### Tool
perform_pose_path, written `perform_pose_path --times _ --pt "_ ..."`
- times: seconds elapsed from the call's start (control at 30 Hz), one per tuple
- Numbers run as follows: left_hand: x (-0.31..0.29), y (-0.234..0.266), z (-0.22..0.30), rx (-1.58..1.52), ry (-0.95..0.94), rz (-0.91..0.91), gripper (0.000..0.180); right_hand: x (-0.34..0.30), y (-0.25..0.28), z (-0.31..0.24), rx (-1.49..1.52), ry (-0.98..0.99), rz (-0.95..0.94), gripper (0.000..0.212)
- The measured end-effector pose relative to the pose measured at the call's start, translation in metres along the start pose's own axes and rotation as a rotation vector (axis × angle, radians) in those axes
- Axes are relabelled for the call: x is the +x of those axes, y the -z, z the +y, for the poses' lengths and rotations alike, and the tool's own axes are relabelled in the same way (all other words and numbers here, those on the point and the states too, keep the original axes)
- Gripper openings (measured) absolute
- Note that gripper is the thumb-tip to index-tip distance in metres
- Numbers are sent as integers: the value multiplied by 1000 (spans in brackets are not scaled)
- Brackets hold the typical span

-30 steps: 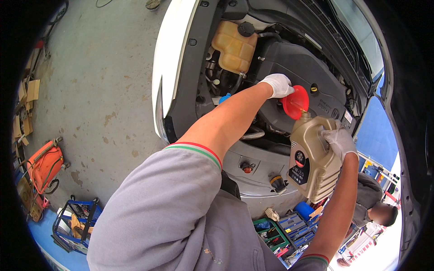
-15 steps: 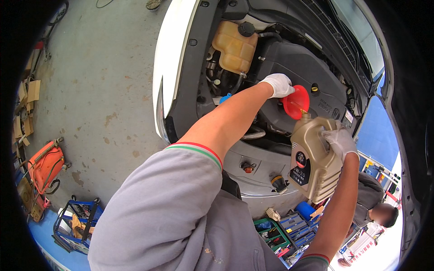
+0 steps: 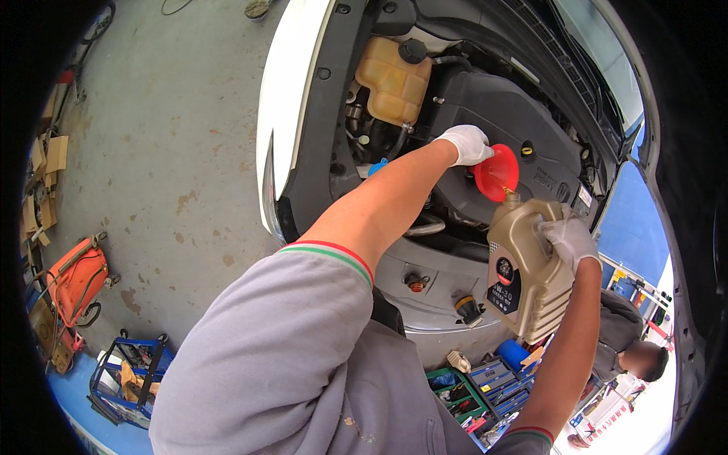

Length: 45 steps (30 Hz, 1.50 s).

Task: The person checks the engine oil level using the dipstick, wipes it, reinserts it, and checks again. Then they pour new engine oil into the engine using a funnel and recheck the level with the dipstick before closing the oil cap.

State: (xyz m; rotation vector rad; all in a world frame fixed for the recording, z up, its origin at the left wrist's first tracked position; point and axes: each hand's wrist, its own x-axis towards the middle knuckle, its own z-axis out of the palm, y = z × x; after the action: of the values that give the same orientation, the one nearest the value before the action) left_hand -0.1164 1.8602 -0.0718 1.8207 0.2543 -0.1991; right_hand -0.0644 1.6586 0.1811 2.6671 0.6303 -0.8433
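My left hand point(image 3: 468, 144), in a white glove, is closed on the rim of a red funnel point(image 3: 497, 173) over the engine. The funnel's lower end is hidden. My right hand point(image 3: 570, 238), also gloved, grips the handle of a gold-brown oil jug point(image 3: 523, 269) with a dark label. The jug is tilted, its mouth at the near edge of the funnel, and a little amber oil shows there. Behind the funnel lies the dark engine cover point(image 3: 493, 98) with a yellow-marked dipstick point(image 3: 527, 149). A black cap point(image 3: 468, 309) rests on the grey front panel, below the jug.
A yellowed coolant tank point(image 3: 394, 80) with a black cap sits left of the engine. The raised hood point(image 3: 682, 152) borders the right. Toolboxes point(image 3: 493, 383) stand near the bumper, with another person point(image 3: 622, 341) beyond. On the left floor are an orange jack point(image 3: 78, 279) and a blue cart point(image 3: 133, 371).
Almost nothing differs. The jug stays tilted at the funnel, shifted very slightly, and both hands keep their grips.
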Motion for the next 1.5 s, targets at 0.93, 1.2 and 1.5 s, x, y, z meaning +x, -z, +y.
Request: perform_pose_path --times 0.93,1.2,1.5 --pt "-5 2 1 -33 -13 -2 48 -2 3 -7 -15 -12 11 61" --pt "-7 2 3 -34 -19 7 50 11 -18 38 -143 274 83 53" --pt "-2 3 5 -38 -30 2 50 -27 -37 41 308 47 196 51"
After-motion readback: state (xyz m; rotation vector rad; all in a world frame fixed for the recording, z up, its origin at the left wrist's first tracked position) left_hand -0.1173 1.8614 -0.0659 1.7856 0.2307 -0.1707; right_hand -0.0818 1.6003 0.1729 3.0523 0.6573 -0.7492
